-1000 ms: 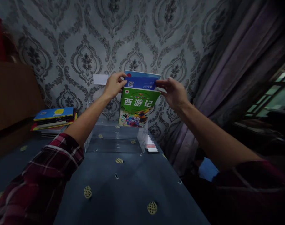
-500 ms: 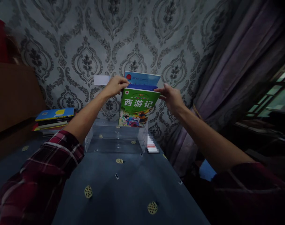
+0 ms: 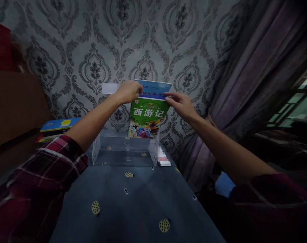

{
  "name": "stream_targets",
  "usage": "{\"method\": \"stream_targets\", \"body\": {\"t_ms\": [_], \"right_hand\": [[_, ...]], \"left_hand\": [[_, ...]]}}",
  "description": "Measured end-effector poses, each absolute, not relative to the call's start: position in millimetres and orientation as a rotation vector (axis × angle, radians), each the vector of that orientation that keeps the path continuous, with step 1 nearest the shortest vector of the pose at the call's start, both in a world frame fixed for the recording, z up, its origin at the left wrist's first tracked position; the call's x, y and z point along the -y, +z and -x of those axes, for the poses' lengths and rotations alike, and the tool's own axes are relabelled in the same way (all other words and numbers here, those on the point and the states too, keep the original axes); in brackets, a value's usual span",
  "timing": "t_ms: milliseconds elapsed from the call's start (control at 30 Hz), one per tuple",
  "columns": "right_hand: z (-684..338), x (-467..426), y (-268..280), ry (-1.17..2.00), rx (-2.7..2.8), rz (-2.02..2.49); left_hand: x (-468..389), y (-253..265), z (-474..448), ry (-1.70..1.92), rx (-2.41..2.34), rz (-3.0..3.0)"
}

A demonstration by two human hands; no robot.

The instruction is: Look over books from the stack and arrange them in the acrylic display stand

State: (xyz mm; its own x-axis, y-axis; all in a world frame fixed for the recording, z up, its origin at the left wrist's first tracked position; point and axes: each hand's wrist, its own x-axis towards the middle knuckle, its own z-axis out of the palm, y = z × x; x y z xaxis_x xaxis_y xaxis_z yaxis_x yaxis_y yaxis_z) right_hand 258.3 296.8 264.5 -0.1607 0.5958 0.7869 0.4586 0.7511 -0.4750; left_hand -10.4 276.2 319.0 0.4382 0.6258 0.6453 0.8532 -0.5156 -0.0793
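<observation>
A green picture book (image 3: 148, 116) with white Chinese characters stands upright at the back of a clear plastic rack (image 3: 124, 158). Behind it rises a light-blue book (image 3: 153, 85) with red lettering, and a thin strip of a dark-blue book (image 3: 153, 98) shows between the two. At the upper left corner, my left hand (image 3: 130, 91) is closed, its fingertips curled at the dark-blue book's top edge. My right hand (image 3: 181, 104) pinches the upper right corner of the same book between thumb and forefinger. The lower part of the dark-blue book is hidden by the green one.
Several stacked books (image 3: 58, 125) lie at the left, partly behind my left arm. Boxes (image 3: 14, 104) stand beyond them. A patterned blue cloth (image 3: 128, 209) covers the table, whose right edge runs near a purple curtain (image 3: 234, 84). The papered wall is close behind the rack.
The dark-blue book has slid down behind the green book, uncovering the light-blue book's red lettering. My left hand has shifted slightly right, and the right hand's fingers have moved inward over the corner.
</observation>
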Motion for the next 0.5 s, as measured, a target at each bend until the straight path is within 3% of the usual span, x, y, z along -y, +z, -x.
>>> {"method": "stream_targets", "body": {"t_ms": [300, 500], "right_hand": [[-255.1, -289.1, 261.5, -0.361, 1.941, 1.004], [-253.7, -289.0, 260.3, -0.29, 1.915, 1.01]], "left_hand": [[-258.5, 272.5, -8.9, -0.721, 1.097, 2.166], [-271.7, 262.4, -8.8, -0.816, 1.097, 2.196]]}}
